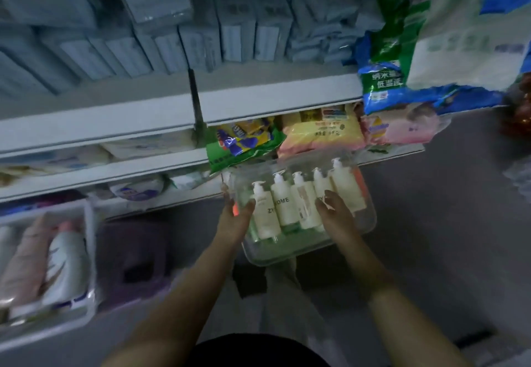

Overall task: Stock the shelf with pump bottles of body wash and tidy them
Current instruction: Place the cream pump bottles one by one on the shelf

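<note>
Five pump bottles [284, 208] sit unshelved in a clear bin [287, 257]; left hand [235, 217] grips its rim, right hand [333, 211] touches bottles, grip unclear.

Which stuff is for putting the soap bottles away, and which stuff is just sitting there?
For the job: five pump bottles, the clear bin holding them, the left hand gripping its edge, the right hand at the bottles, the shelf.
Just lying about: blue boxes, green bag, yellow pack, white crate, purple stool.
</note>
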`<state>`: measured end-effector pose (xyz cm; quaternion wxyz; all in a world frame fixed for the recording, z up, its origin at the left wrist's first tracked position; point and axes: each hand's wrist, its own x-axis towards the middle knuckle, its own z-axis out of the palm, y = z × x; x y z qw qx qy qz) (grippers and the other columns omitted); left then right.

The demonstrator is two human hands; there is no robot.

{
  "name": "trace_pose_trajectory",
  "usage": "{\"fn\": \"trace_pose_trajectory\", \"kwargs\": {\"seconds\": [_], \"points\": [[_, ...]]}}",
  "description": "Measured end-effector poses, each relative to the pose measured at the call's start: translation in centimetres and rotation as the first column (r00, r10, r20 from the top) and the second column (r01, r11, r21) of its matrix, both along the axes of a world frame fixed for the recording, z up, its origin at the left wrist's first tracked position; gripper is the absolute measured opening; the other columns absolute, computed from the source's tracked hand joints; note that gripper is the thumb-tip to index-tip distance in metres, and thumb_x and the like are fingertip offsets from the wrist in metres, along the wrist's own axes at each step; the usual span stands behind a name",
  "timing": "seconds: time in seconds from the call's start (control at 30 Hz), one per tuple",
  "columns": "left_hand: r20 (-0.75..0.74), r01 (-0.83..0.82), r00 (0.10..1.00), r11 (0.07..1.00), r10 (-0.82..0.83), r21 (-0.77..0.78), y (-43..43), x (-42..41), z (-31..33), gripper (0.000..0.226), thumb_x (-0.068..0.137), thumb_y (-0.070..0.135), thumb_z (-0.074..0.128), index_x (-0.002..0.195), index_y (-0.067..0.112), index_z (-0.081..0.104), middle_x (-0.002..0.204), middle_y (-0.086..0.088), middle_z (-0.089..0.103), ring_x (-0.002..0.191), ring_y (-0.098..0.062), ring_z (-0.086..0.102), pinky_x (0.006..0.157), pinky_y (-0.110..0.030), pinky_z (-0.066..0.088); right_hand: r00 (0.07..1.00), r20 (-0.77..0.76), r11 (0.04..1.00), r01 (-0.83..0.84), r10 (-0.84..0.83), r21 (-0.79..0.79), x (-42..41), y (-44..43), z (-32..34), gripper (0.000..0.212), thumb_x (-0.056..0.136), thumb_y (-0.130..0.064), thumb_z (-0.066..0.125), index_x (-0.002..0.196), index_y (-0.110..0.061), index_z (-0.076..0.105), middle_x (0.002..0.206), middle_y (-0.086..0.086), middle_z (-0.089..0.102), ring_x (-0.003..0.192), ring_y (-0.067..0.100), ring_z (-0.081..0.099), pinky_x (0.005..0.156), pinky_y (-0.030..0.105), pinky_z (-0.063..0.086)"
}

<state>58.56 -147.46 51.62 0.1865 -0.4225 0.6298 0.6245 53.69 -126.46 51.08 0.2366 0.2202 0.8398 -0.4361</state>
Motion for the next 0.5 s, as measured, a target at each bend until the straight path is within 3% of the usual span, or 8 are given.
{"fn": "trace_pose_trajectory", "kwargs": {"seconds": [0.07,0.17,0.3,0.43,0.5], "points": [[0.010,-0.095,0.995,0.995,0.095,-0.030,1.1,0.2,-2.9,0.057,0.080,0.052,0.072,0.120,0.015,0.059,0.118,-0.004,0.065,0.109,-0.025,0.063,0.095,-0.043,0.052,0.997,0.026,0.996,-0.079,0.078,0.030,-0.9,0.8,-1.9,0.053,0.099,-0.031,0.054,0.148,-0.019,0.039,0.150,0.006,0.044,0.135,0.024,0.044,0.110,0.037,0.037],[0.087,-0.225,0.968,0.966,0.237,-0.130,2.4,1.1,-10.1,0.095,0.050,0.085,0.067,0.117,0.019,0.060,0.115,-0.008,0.066,0.104,-0.029,0.065,0.090,-0.052,0.054,0.984,0.067,0.986,-0.165,0.162,0.027,-2.2,2.0,-4.5,0.056,0.098,-0.032,0.055,0.150,-0.024,0.036,0.153,0.006,0.040,0.139,0.023,0.040,0.113,0.038,0.035],[0.194,-0.236,0.936,0.932,0.294,-0.276,3.5,1.0,-14.6,0.113,0.046,0.092,0.053,0.125,0.011,0.054,0.124,-0.016,0.060,0.114,-0.036,0.059,0.096,-0.053,0.049,0.954,0.116,0.958,-0.283,0.277,0.039,-4.3,3.0,-7.8,0.063,0.097,-0.036,0.057,0.153,-0.024,0.030,0.155,0.004,0.037,0.140,0.021,0.038,0.112,0.034,0.031],[0.216,-0.283,0.912,0.916,0.349,-0.283,4.5,0.1,-12.8,0.076,0.079,0.067,0.057,0.120,0.003,0.053,0.116,-0.023,0.061,0.106,-0.041,0.060,0.089,-0.047,0.051,0.908,0.137,0.912,-0.406,0.396,0.054,-5.8,2.9,-9.5,0.065,0.096,-0.037,0.057,0.153,-0.020,0.030,0.153,0.006,0.037,0.138,0.025,0.040,0.111,0.037,0.035],[0.209,-0.332,0.897,0.907,0.388,-0.260,4.7,-0.6,-11.5,0.064,0.091,0.055,0.054,0.123,0.000,0.050,0.112,-0.017,0.059,0.103,-0.032,0.060,0.080,-0.037,0.047,0.886,0.151,0.884,-0.455,0.438,0.106,-6.2,2.7,-10.1,0.071,0.094,-0.041,0.060,0.153,-0.020,0.028,0.152,0.010,0.034,0.138,0.028,0.038,0.113,0.041,0.034]]}}
